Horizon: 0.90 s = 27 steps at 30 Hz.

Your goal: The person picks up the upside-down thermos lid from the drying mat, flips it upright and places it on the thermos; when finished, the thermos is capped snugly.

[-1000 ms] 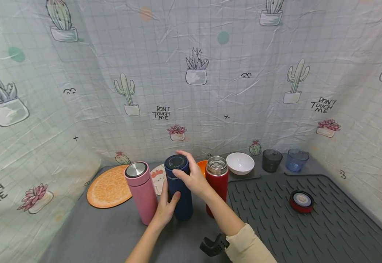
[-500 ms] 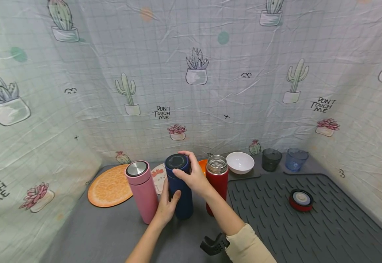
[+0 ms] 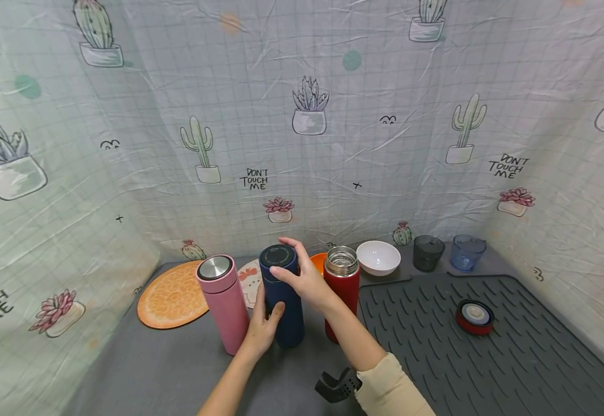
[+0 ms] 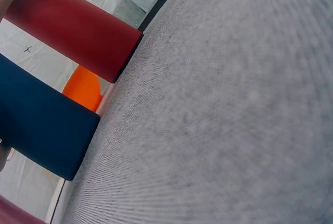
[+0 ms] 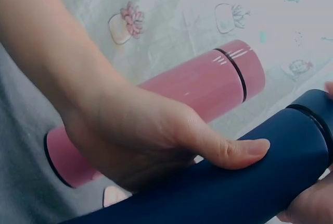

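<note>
— Where's the blue bottle point(image 3: 282, 297)?

— Lower centre of the head view, upright on the grey table point(image 3: 167, 364), between the pink bottle point(image 3: 223, 303) and the open red bottle point(image 3: 342, 289) — close to both.

— And the hands?

— The left hand point(image 3: 261, 329) wraps the blue bottle's lower body, thumb across the front. The right hand point(image 3: 306, 278) curls round its cap point(image 3: 278, 257) from the right.

— Anything else nearby?

— A red lid point(image 3: 474, 317) lies on the ribbed mat point(image 3: 489, 370) at the right; a white bowl point(image 3: 378, 257), a dark cup point(image 3: 429, 252) and a blue cup point(image 3: 467, 252) stand behind. An orange placemat point(image 3: 169, 296) lies at the left.
</note>
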Motion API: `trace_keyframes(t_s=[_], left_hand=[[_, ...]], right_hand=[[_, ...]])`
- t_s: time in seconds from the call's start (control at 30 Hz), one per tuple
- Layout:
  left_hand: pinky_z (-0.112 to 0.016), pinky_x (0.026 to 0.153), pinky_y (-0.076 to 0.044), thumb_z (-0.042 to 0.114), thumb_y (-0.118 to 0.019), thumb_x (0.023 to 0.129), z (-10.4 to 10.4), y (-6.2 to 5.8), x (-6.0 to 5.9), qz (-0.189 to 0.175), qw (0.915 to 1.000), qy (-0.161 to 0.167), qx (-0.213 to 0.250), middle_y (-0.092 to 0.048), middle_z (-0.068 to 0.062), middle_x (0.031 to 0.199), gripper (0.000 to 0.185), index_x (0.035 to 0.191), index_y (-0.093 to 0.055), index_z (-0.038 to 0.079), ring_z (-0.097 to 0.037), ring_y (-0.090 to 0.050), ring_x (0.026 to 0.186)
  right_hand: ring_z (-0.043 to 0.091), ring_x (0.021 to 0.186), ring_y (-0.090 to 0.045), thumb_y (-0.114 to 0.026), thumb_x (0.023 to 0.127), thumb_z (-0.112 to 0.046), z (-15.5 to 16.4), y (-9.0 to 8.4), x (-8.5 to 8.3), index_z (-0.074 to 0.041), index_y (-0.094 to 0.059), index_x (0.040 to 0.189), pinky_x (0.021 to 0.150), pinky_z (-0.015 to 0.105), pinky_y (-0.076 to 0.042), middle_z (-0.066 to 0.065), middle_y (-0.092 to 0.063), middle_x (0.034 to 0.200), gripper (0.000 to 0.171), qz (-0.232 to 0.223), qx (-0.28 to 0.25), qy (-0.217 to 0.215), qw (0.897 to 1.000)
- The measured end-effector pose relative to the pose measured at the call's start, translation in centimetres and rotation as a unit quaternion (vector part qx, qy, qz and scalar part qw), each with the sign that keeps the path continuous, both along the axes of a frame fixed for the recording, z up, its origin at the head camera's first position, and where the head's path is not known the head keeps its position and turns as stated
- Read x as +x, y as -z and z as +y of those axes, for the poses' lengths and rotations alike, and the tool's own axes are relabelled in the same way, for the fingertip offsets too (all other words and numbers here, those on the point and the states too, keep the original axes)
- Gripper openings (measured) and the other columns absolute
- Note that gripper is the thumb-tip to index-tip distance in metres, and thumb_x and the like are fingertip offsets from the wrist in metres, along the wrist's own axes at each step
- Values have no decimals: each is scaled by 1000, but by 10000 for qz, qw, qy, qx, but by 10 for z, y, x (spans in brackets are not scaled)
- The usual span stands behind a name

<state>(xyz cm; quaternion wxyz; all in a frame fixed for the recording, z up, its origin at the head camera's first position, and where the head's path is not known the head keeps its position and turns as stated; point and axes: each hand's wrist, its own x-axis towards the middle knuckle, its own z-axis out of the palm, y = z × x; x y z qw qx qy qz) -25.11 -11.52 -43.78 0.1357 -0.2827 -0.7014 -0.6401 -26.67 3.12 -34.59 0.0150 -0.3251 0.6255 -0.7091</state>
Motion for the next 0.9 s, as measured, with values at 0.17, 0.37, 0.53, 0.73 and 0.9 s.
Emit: trace_keyframes(t_s=[0.17,0.37,0.53,0.73,0.9], left_hand=[[-31,94,-40,9,-45,96,0,0,1,-50,10000,-6,30,-36,-15,137,58,145,-15,15,-14,-44,117],[-30,97,-37,5,-44,96,0,0,3,29,10000,-23,-70,-30,-15,141,60,146,-12,12,-15,-40,121],[-30,96,-38,9,-46,96,0,0,3,-115,9999,-67,8,-32,-15,140,59,146,-14,14,-14,-42,119],[-30,97,-37,11,-45,96,1,0,2,-74,9999,-114,22,-32,-13,141,59,146,-14,17,-14,-41,121],[-30,97,-37,11,-46,96,1,-1,2,-32,9999,-162,-50,-31,-14,142,60,146,-13,16,-15,-40,121]], right_hand=[[32,126,-34,-45,90,-16,1,0,2,-7,-18,145,103,47,-27,17,-22,146,62,-43,-227,-209,9995],[26,111,-50,-60,87,-16,-1,1,2,-8,-27,139,93,39,-42,19,-43,126,62,-143,-164,114,9997],[30,121,-41,-47,89,-16,-1,1,3,-5,-20,143,102,45,-31,20,-33,139,62,-251,-261,-219,9991],[25,111,-49,-52,87,-7,-3,1,2,-1,-32,134,97,39,-38,21,-43,127,52,-222,-499,180,9983],[23,103,-52,-63,84,-9,-8,1,2,-4,-31,127,90,35,-45,17,-45,120,55,-136,-177,865,9960]])
